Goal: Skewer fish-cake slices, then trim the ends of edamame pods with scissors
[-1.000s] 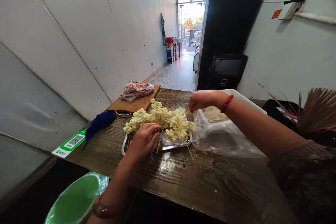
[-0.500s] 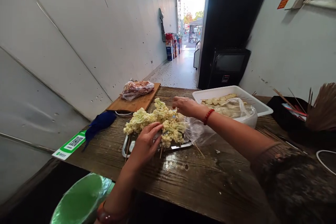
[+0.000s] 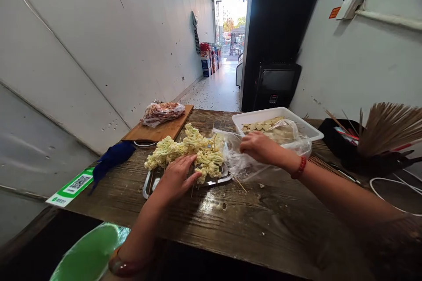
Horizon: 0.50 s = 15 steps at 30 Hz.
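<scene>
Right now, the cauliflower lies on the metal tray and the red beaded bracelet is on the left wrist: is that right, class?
Not quite: the head view shows the red beaded bracelet on the wrist of the right hand. The cauliflower does lie on the metal tray.

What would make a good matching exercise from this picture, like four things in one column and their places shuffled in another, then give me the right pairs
Things:
1. Cauliflower pieces
2. Right hand
3. Wrapped bundle
4. Green container

Places:
A. Lying on the wooden board
B. Below the near edge of the table
C. On the metal tray
D. At the clear plastic bag

Right pairs: 1-C, 2-D, 3-A, 4-B
</scene>
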### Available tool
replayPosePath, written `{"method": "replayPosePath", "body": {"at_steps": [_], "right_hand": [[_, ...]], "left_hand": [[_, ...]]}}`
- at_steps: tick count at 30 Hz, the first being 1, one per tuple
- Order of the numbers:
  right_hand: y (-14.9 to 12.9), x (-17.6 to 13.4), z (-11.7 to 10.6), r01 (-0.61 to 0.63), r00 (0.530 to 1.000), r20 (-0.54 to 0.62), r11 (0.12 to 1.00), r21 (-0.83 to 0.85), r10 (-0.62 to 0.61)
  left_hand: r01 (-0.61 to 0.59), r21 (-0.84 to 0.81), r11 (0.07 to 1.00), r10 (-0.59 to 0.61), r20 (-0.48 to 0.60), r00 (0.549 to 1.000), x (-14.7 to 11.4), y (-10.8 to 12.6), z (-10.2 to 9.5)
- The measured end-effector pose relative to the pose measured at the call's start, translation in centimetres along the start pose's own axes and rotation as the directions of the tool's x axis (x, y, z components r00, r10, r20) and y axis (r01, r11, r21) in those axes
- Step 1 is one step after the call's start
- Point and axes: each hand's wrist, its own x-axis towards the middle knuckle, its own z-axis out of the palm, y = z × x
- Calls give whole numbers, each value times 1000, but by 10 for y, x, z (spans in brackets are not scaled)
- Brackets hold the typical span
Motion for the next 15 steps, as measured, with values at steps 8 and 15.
{"method": "replayPosePath", "body": {"at_steps": [8, 15], "right_hand": [[0, -13, -16, -88, 971, -215, 992, 91, 106], [-18, 73, 22, -403, 909, -62, 906, 132, 413]], "left_hand": [[-64, 27, 998, 65, -19, 998, 4, 5, -5], [-43, 279, 959, 37, 27, 999, 32, 45, -8]]}}
